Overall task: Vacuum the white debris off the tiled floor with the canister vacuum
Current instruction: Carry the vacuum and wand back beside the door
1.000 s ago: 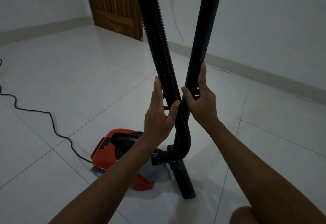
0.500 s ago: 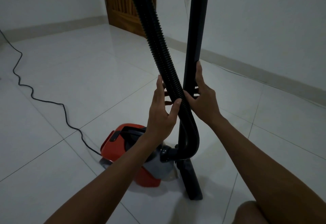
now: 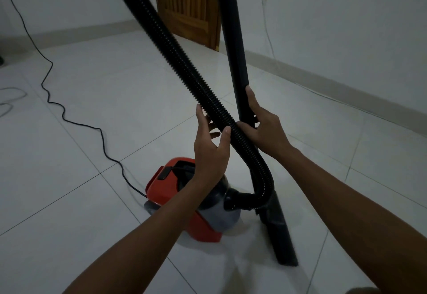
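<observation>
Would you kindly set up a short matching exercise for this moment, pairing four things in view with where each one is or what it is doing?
Things
1. left hand
2. right hand
3. vacuum body
4. power cord

Places or states
A. trails in loops across the tiled floor
B. holds the smooth black tube
C. sits on the floor, red and grey
D. holds the ribbed black hose

Pairs: 1-D, 2-B, 3-C, 4-A
</observation>
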